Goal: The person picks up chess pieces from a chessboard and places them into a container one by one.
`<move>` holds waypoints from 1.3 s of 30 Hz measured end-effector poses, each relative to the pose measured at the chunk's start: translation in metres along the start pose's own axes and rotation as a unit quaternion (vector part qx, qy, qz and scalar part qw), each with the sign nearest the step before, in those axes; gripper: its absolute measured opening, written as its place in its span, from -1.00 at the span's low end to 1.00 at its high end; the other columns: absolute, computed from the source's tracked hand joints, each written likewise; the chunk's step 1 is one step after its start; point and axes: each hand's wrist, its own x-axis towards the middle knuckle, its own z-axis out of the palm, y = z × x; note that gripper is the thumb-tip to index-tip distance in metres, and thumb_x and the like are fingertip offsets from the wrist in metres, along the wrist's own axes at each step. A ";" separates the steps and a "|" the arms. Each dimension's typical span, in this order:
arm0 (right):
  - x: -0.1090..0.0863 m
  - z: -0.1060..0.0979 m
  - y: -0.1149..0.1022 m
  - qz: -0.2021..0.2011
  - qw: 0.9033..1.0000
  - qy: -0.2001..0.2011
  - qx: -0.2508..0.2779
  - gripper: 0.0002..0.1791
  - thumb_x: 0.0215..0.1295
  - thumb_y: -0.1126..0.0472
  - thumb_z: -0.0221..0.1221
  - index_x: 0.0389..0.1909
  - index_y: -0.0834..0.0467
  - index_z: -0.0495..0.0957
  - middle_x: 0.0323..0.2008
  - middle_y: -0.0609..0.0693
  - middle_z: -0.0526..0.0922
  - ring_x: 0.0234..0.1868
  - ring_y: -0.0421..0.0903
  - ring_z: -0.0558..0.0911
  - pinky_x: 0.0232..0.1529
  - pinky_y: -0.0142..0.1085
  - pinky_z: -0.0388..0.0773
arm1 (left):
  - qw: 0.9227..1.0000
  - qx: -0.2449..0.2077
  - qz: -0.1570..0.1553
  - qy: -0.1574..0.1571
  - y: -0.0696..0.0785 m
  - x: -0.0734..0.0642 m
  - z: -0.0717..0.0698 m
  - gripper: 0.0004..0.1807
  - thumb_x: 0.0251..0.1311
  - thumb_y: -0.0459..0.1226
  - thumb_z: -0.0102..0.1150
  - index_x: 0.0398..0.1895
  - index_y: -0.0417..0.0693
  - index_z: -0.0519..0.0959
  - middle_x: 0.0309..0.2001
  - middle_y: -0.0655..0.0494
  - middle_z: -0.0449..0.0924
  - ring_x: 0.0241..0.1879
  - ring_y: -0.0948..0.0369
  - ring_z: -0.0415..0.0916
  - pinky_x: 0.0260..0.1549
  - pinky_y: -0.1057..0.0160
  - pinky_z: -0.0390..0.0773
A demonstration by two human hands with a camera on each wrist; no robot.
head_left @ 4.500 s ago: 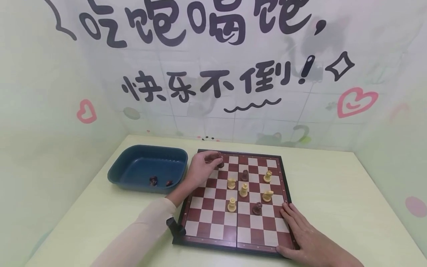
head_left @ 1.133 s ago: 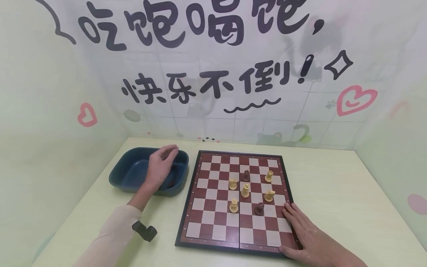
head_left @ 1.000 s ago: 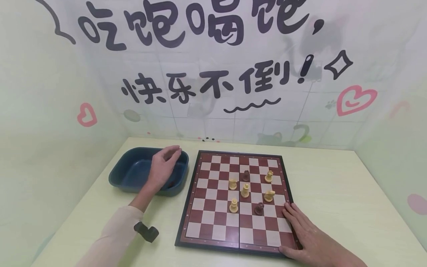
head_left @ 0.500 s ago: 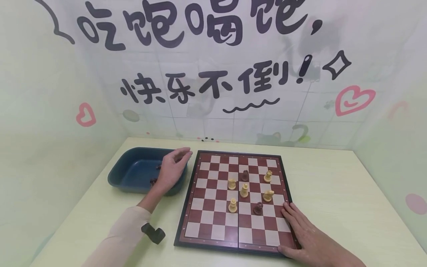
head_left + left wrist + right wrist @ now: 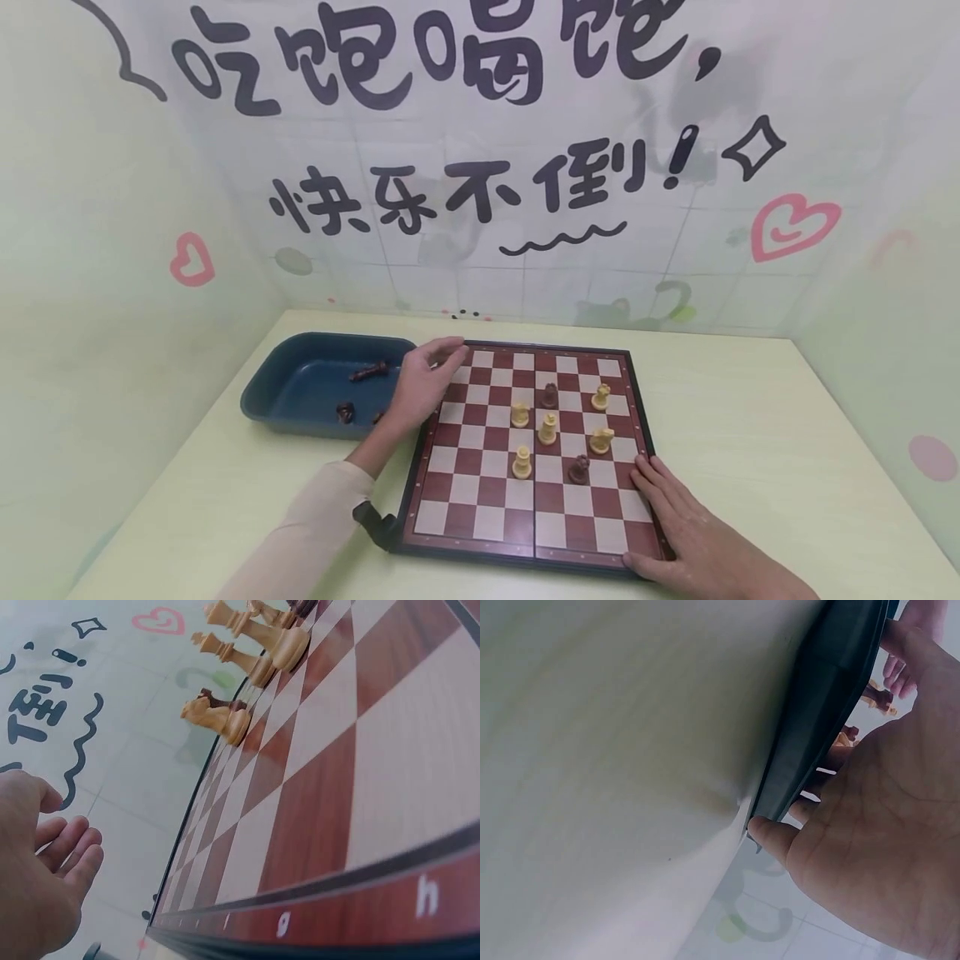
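Observation:
My left hand (image 5: 423,379) hovers over the far left corner of the chessboard (image 5: 472,517), fingers loosely bent. Nothing lies between its thumb and fingers in the left wrist view. My right hand (image 5: 690,529) rests on the board's near right edge, its fingers over the side and its thumb at the front corner. Cream chess pieces stand mid-board, among them a king (image 5: 548,428), a knight (image 5: 602,440) and another knight (image 5: 521,414). Two dark pieces are upright among them, a farther one (image 5: 550,395) and a nearer one (image 5: 579,468).
Left of the board stands a blue tray (image 5: 262,400). Inside lie a long dark chess piece (image 5: 367,372), a smaller dark one (image 5: 345,412) and another partly behind my wrist. A printed sheet (image 5: 480,283) hangs behind the table (image 5: 735,400).
My left hand gripped a dark piece at the board's far left, then went over the tray. It has since come back right to the board's corner; a long dark piece now lies in the tray.

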 end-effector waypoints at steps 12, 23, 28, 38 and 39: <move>-0.001 -0.001 0.001 0.002 1.000 0.005 0.001 0.16 0.22 -0.48 0.19 0.55 0.26 0.11 0.54 0.17 0.11 0.50 0.11 0.15 0.22 0.04 0.48 | 0.999 0.014 -0.003 -0.032 0.001 -0.003 0.025 -0.61 0.46 -0.19 0.21 0.21 -0.24 0.60 0.06 -0.05 0.64 0.13 0.05 0.57 0.12 0.05 0.57; -0.001 -0.002 0.001 -0.001 1.000 0.004 0.007 0.16 0.23 -0.47 0.19 0.56 0.26 0.09 0.55 0.17 0.10 0.50 0.11 0.15 0.23 0.04 0.47 | 0.997 0.018 0.010 -0.076 -0.002 -0.004 0.040 -0.64 0.39 -0.33 0.25 0.18 -0.32 0.59 -0.04 -0.01 0.69 0.01 0.10 0.61 0.08 0.11 0.59; -0.001 -0.001 0.001 -0.008 1.000 0.009 0.002 0.15 0.24 -0.47 0.19 0.56 0.27 0.09 0.55 0.18 0.10 0.50 0.10 0.15 0.24 0.02 0.47 | 0.995 0.031 0.012 -0.098 0.000 -0.006 0.045 -0.63 0.36 -0.30 0.30 0.16 -0.27 0.61 -0.06 0.04 0.70 -0.01 0.11 0.64 0.06 0.12 0.61; -0.001 -0.001 0.003 -0.012 1.000 0.008 0.001 0.15 0.24 -0.47 0.18 0.56 0.27 0.09 0.55 0.17 0.09 0.51 0.09 0.14 0.25 0.01 0.46 | 0.990 0.027 -0.012 -0.137 0.000 -0.010 0.054 -0.55 0.35 -0.26 0.32 0.23 -0.28 0.55 -0.01 0.03 0.65 0.00 0.14 0.61 0.04 0.29 0.59; -0.001 -0.001 0.003 -0.013 1.000 0.008 0.002 0.15 0.24 -0.47 0.18 0.56 0.27 0.09 0.55 0.17 0.10 0.51 0.09 0.14 0.25 0.01 0.46 | 0.990 0.031 -0.017 -0.139 0.001 -0.010 0.054 -0.56 0.34 -0.26 0.33 0.22 -0.27 0.56 -0.01 0.04 0.65 -0.01 0.14 0.61 0.03 0.30 0.59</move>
